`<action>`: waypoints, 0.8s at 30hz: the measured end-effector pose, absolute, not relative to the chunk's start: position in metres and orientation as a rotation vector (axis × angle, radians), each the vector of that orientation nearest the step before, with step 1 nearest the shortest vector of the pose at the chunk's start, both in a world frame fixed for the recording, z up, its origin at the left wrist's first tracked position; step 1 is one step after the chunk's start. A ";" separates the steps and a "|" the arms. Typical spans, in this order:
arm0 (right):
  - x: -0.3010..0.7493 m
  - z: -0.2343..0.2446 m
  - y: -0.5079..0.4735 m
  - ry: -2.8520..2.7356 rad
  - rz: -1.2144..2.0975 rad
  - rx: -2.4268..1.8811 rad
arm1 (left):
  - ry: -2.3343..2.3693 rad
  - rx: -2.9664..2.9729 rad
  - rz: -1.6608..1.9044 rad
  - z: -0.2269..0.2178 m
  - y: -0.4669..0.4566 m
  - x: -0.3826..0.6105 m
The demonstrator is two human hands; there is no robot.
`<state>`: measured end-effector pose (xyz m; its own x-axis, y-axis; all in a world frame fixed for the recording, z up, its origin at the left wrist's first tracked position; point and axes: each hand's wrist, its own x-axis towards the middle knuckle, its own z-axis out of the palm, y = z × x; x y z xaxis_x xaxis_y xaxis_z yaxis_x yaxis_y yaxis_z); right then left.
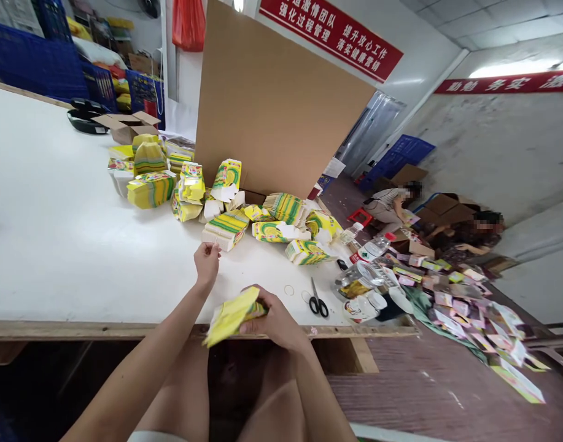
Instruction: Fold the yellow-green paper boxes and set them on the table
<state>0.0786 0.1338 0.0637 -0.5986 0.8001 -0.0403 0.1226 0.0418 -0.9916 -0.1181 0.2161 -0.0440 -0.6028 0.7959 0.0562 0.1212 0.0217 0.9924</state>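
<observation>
My right hand (274, 316) is closed around a yellow folded-flat carton bundle (232, 316) at the table's front edge. The bundle is tilted, and its yellow face shows. My left hand (207, 265) has its fingers pinched together near the white end of a stack of yellow-green cartons (228, 228). Whatever lies between those fingertips is too small to make out. Behind the hands stand and lie more carton bundles (281, 209), printed yellow and green. A thin rubber band (289, 290) rests on the table to the right of my right hand.
Black-handled scissors (318, 306) lie on the white table (101, 264). Right of them stand a clear jar (359, 279) and bottles. A big cardboard sheet (276, 104) rises behind the bundles. Two people sit at the right, beside a pile of boxes (465, 301) on the floor.
</observation>
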 end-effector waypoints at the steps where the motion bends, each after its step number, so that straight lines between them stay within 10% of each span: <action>1: 0.079 0.074 0.129 -1.799 1.573 -0.895 | 1.816 0.930 1.607 -0.045 0.217 -0.120; 13: 0.123 0.071 0.151 -0.856 0.785 -0.973 | 1.932 1.361 1.188 -0.051 0.205 -0.100; 24: 0.103 0.006 0.168 -1.008 1.210 -1.273 | 1.611 1.500 1.231 -0.064 0.211 -0.084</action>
<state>0.1025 0.1680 0.0057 0.1302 0.9871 -0.0929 -0.0870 -0.0820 -0.9928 -0.0836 0.2109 -0.0636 -0.1721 0.9727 0.1556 0.4058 -0.0739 0.9110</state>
